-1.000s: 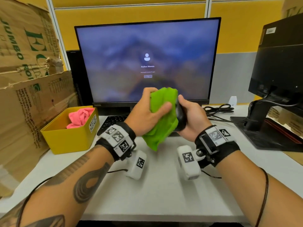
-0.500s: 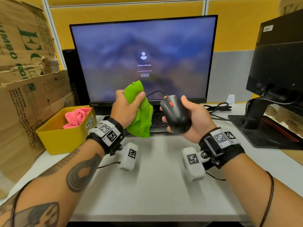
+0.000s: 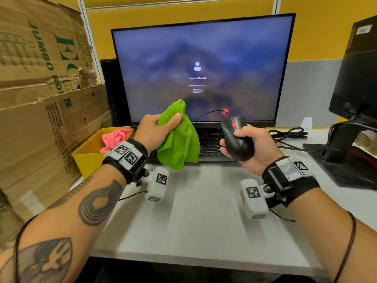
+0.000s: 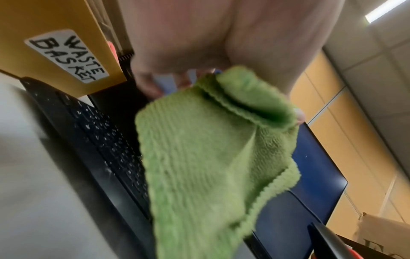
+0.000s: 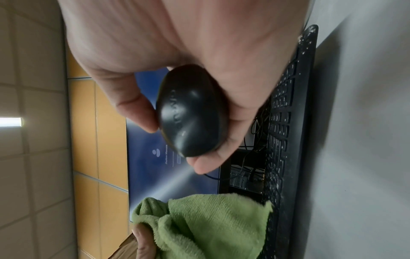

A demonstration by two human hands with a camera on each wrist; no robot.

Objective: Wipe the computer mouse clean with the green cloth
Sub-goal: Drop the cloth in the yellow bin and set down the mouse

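My left hand point(image 3: 152, 131) grips the green cloth point(image 3: 179, 139) and my right hand point(image 3: 255, 148) grips the computer mouse point(image 3: 236, 139), both held above the table point(image 3: 204, 221) and apart, so wiping appears either paused or finished.

Lit monitor point(image 3: 201, 68), black keyboard point(image 3: 210, 147), yellow waste basket point(image 3: 85, 160) with pink cloth point(image 3: 115, 137), cardboard point(image 3: 40, 88).

We see the left hand point(image 3: 152, 132) gripping the green cloth point(image 3: 179, 139) above the keyboard point(image 3: 210, 147); the right hand point(image 3: 255, 148) grips the black mouse point(image 3: 236, 139), apparently clear of the cloth.
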